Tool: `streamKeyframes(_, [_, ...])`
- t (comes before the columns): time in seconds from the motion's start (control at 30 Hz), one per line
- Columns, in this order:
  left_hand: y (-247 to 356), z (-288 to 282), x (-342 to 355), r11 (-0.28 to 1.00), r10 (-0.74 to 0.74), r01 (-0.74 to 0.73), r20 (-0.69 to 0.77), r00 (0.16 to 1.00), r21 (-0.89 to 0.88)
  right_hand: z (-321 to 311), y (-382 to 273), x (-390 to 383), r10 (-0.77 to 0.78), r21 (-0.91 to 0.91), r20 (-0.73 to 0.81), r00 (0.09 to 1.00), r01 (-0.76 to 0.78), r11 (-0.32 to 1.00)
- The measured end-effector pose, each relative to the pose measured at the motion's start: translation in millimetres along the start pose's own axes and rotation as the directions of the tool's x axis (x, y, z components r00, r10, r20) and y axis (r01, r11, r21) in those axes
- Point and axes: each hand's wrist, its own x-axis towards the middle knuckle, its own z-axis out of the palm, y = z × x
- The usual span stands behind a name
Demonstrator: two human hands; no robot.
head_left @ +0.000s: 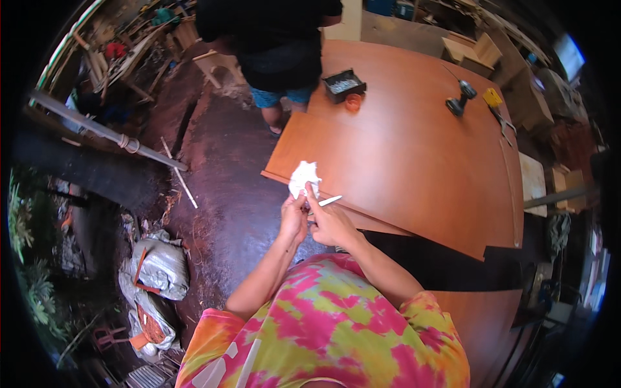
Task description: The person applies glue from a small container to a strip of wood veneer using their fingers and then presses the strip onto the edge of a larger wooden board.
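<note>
My left hand [294, 218] is closed on a crumpled white wad [305, 177], paper or cloth, held over the near left edge of the large reddish-brown wooden panel [414, 155]. Close beside it, my right hand [330, 225] has its index finger extended against the wad's lower part. A slim, pale, pointed blade-like tool [330, 200] sticks out to the right from that hand; its handle is hidden by the fingers.
On the panel are a black tray of small metal pieces [344, 85], an orange cup [352, 102], a cordless drill [461, 98] and a yellow item [493, 97]. Another person [268, 45] stands at the far left edge. Sacks [162, 268] lie on the floor at left.
</note>
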Motion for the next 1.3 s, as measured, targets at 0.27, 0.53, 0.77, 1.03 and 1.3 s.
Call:
streamKeyframes(0.27, [-6, 63, 2, 0.99, 0.004, -0.015, 0.079, 0.997, 0.14, -20, 16, -18, 0.169, 0.253, -0.106, 0.98, -0.138, 0.958])
streamKeyframes(0.53, [-40, 95, 12, 0.95, -0.031, -0.024, 0.173, 0.985, 0.31, -39, 41, -54, 0.228, 0.818, -0.113, 0.967, -0.04, 0.574])
streamKeyframes(0.77, [-50, 96, 16, 0.9, 0.071, -0.158, 0.219, 0.973, 0.407, -60, 43, -74, 0.239, 0.999, 0.014, 0.971, -0.022, 0.032])
streamKeyframes(1.03, [-38, 100, 2, 0.911, 0.031, -0.139, 0.272, 0.962, 0.388, -52, 54, -77, 0.275, 0.866, -0.175, 0.945, 0.015, 0.499])
streamKeyframes(1.3, [-64, 93, -2, 0.915, -0.049, -0.042, 0.213, 0.976, 0.401, -33, 44, -57, 0.225, -0.127, -0.391, 0.892, -0.295, 0.947])
